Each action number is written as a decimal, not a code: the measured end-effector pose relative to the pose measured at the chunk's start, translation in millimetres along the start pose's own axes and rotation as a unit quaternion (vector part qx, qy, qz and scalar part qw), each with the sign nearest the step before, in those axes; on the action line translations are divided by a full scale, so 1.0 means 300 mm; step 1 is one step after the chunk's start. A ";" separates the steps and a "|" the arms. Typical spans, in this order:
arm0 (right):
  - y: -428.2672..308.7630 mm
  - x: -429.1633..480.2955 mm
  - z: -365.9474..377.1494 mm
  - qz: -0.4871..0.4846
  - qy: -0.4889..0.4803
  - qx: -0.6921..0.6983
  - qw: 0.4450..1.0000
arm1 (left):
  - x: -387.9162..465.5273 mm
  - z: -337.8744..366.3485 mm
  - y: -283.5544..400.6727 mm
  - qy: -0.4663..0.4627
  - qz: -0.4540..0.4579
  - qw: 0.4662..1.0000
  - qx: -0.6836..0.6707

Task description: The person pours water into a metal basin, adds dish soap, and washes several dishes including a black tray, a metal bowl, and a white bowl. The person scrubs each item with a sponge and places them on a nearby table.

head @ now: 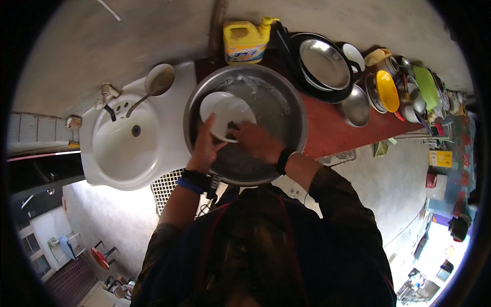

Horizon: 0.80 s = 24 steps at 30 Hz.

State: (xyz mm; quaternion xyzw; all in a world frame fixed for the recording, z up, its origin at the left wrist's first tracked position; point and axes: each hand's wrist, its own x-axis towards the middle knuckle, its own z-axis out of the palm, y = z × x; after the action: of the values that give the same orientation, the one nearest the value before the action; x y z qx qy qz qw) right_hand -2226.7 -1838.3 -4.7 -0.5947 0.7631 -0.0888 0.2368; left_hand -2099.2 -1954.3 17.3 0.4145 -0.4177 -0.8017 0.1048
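A white bowl (226,105) is tilted inside a large metal basin (295,115) that holds water with some suds. My left hand (203,147) grips the bowl at its near left rim, fingers up along the side. In my right hand (259,140) is a small dark scrubbing pad (231,126), pressed at the bowl's near inner side. Most of the pad is hidden by my fingers, and motion blurs the hand.
Left of the basin is a white ceramic washbasin (126,153) with a tap (109,94) and a ladle (159,80). Behind stands a yellow detergent jug (245,46). Rightward on the red counter (330,130) are a black wok (337,96), a metal bowl (356,107) and a yellow bowl (387,92).
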 end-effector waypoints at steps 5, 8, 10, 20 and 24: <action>-0.066 0.021 -0.062 -0.033 0.129 0.214 0.968 | 0.021 -0.001 -0.009 0.006 0.058 0.998 -0.010; -0.006 0.007 -0.065 -0.087 0.072 -0.017 0.993 | 0.057 -0.044 0.016 0.001 -0.040 0.998 -0.056; 0.013 0.011 -0.049 -0.036 0.022 -0.052 0.998 | 0.062 -0.036 0.007 0.015 0.029 0.999 0.000; 0.060 0.001 -0.036 -0.085 0.083 0.013 0.993 | 0.064 0.030 0.039 0.028 -0.035 0.999 -0.008; 0.059 0.035 0.007 0.083 0.008 0.377 0.922 | 0.052 0.055 0.037 0.053 0.003 0.998 -0.022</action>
State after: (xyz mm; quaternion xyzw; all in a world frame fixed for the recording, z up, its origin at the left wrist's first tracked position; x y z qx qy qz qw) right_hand -2242.9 -1843.1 -16.5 -0.3949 0.7219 -0.3547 0.4440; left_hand -2123.5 -1959.6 21.8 0.4532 -0.3952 -0.7870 0.1383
